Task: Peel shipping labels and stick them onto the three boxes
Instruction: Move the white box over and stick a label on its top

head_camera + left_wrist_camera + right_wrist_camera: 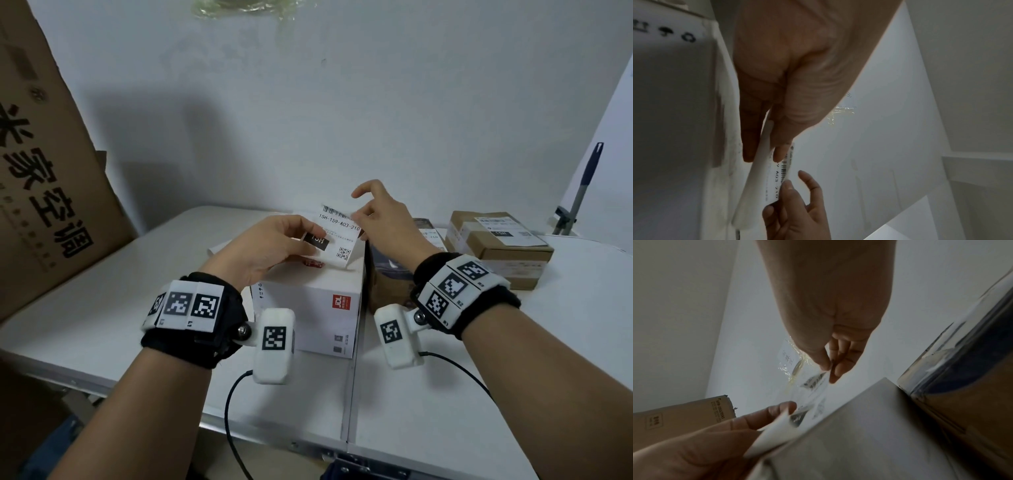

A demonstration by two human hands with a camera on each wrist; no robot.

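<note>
A white shipping label (337, 236) with a barcode, a black block and a QR code hangs in the air above the white box (308, 308). My left hand (274, 243) pinches its left edge between thumb and fingers (777, 152). My right hand (380, 214) pinches its upper right corner (822, 374), with the index finger raised. The label (774, 181) is peeling away from a white backing sheet (756, 186). To the right stand a brown and dark box (390, 274) and a brown box (500, 250) that carries a label.
The boxes stand on a white table (479, 394) against a white wall. A big printed cardboard carton (44, 171) leans at the left. A blue-handled tool (582, 188) stands at the far right. Loose white paper (222, 246) lies behind the white box.
</note>
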